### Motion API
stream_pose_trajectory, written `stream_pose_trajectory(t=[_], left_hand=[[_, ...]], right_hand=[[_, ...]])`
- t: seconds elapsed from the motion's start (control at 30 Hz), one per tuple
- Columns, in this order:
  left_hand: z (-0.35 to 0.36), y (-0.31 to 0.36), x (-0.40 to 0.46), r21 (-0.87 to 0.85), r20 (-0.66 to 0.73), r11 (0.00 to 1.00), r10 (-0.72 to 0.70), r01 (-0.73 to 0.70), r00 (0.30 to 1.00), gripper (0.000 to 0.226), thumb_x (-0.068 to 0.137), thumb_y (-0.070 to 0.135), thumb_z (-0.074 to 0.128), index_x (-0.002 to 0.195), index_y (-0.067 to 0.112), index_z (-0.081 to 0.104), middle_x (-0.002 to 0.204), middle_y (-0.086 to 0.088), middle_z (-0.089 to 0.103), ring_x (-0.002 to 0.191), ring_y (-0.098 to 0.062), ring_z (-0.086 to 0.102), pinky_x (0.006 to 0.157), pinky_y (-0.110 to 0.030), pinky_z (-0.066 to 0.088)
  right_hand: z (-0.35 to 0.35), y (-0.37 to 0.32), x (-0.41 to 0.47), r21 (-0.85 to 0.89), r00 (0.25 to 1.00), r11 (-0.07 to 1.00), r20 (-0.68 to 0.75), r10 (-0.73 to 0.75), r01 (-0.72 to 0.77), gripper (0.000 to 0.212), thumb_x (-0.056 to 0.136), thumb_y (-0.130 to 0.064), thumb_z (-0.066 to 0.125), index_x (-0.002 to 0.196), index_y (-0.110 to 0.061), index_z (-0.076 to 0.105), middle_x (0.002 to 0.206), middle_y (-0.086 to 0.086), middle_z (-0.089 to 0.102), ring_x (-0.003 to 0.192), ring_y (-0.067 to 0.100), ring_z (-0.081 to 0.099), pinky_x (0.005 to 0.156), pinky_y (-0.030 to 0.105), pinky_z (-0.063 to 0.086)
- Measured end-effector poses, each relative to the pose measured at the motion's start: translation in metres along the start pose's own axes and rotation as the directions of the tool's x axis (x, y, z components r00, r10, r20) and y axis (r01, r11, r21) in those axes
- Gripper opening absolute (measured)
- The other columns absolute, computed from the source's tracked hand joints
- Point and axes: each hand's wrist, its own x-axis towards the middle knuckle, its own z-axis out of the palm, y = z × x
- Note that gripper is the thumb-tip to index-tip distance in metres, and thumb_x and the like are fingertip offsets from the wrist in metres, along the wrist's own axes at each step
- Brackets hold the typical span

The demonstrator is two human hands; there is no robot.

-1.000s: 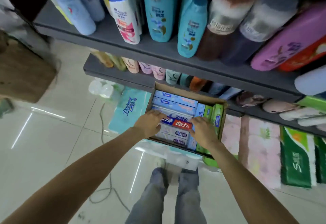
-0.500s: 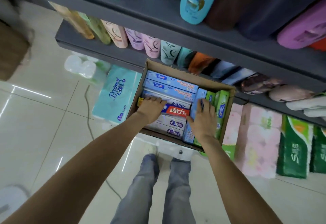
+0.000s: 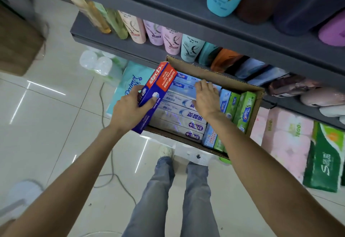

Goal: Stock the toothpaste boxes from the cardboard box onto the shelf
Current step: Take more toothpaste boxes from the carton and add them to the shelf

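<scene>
Toothpaste box (image 3: 157, 95), red and blue: tilted over the cardboard box (image 3: 214, 72) left edge, gripped low in your left hand (image 3: 128, 112). Right hand (image 3: 206, 99) lies flat on packed boxes. Risk: that low, one-ended grip may let it tip and drop to the floor.

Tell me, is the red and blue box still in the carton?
Out. The left hand grips the red and blue box, tilted above the carton edge.

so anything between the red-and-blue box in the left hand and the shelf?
Nothing visible. The left hand holds the red-and-blue toothpaste box tilted up over the cardboard box edge; bottles fill the shelf directly above.
</scene>
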Motion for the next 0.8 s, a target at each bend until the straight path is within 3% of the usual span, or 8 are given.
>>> stream_pose_trajectory(t=[0.13,0.2,0.3,0.37,0.5,0.63,0.7,0.8], left_hand=[[0.0,-0.013,-0.009,-0.236,0.036,0.968,-0.076,0.083,0.996,0.054,0.086,0.044,0.058,0.128,0.016,0.042,0.125,-0.004,0.06,0.099,-0.02,0.062,0.084,-0.035,0.053],[0.003,-0.015,-0.014,-0.301,0.042,0.948,-0.097,0.105,0.994,0.054,0.084,0.047,0.06,0.126,0.018,0.044,0.122,-0.001,0.061,0.097,-0.017,0.063,0.084,-0.035,0.053],[0.006,-0.014,-0.018,-0.391,0.078,0.907,-0.137,0.157,0.988,0.059,0.079,0.055,0.061,0.124,0.021,0.045,0.113,0.006,0.06,0.092,-0.013,0.064,0.081,-0.033,0.054],[0.008,-0.016,-0.018,-0.447,0.097,0.875,-0.157,0.183,0.983,0.046,0.082,0.046,0.059,0.12,0.024,0.045,0.107,0.009,0.059,0.082,-0.008,0.064,0.072,-0.023,0.052],[0.01,-0.022,-0.019,-0.505,0.133,0.838,-0.164,0.209,0.978,0.04,0.082,0.035,0.065,0.114,0.028,0.042,0.101,0.015,0.056,0.078,-0.002,0.061,0.065,-0.016,0.047],[0.004,-0.028,-0.023,-0.503,0.119,0.847,-0.131,0.173,0.984,0.044,0.078,0.033,0.069,0.111,0.027,0.04,0.096,0.019,0.058,0.08,-0.004,0.063,0.068,-0.017,0.049],[-0.001,-0.031,-0.026,-0.526,0.126,0.833,-0.121,0.17,0.985,0.047,0.075,0.039,0.067,0.112,0.027,0.04,0.1,0.015,0.062,0.083,-0.011,0.067,0.073,-0.022,0.053],[-0.011,-0.034,-0.031,-0.577,0.152,0.798,-0.102,0.171,0.983,0.043,0.082,0.03,0.065,0.115,0.027,0.037,0.102,0.013,0.062,0.08,-0.004,0.068,0.064,-0.015,0.054]], right_hand=[[0.007,-0.008,0.009,-0.27,0.996,0.963,-0.075,-0.041,0.019,0.044,0.073,-0.024,0.074,0.113,-0.014,0.058,0.094,0.007,0.064,0.083,0.025,0.062,0.073,0.033,0.047],[0.012,-0.009,0.007,-0.333,0.98,0.941,-0.158,-0.12,0.061,0.045,0.063,-0.02,0.079,0.105,-0.015,0.063,0.083,0.008,0.063,0.071,0.025,0.06,0.064,0.029,0.046],[0.022,-0.01,-0.003,-0.32,0.952,0.941,-0.235,-0.195,0.114,0.05,0.067,-0.009,0.072,0.115,-0.008,0.06,0.101,0.015,0.061,0.082,0.031,0.058,0.07,0.036,0.049],[0.027,-0.011,-0.009,-0.264,0.951,0.957,-0.246,-0.186,0.119,0.058,0.069,-0.009,0.074,0.123,-0.005,0.054,0.112,0.016,0.058,0.093,0.033,0.057,0.077,0.04,0.049],[0.027,-0.019,-0.004,-0.209,0.969,0.977,-0.228,-0.091,0.042,0.065,0.059,-0.024,0.087,0.114,-0.007,0.057,0.096,0.013,0.06,0.083,0.028,0.057,0.072,0.035,0.047],[0.014,-0.02,0.014,-0.299,0.977,0.954,-0.2,-0.067,0.004,0.058,0.053,-0.038,0.087,0.094,-0.009,0.059,0.077,0.008,0.059,0.071,0.023,0.055,0.065,0.03,0.045],[0.008,-0.023,0.017,-0.346,0.981,0.938,-0.18,-0.067,0.001,0.046,0.056,-0.034,0.085,0.087,-0.011,0.06,0.078,0.006,0.06,0.072,0.022,0.055,0.066,0.03,0.045],[-0.003,-0.03,0.013,-0.271,0.995,0.962,-0.102,0.006,-0.033,0.045,0.071,-0.032,0.078,0.103,-0.006,0.058,0.095,0.012,0.06,0.087,0.027,0.056,0.075,0.037,0.047]])
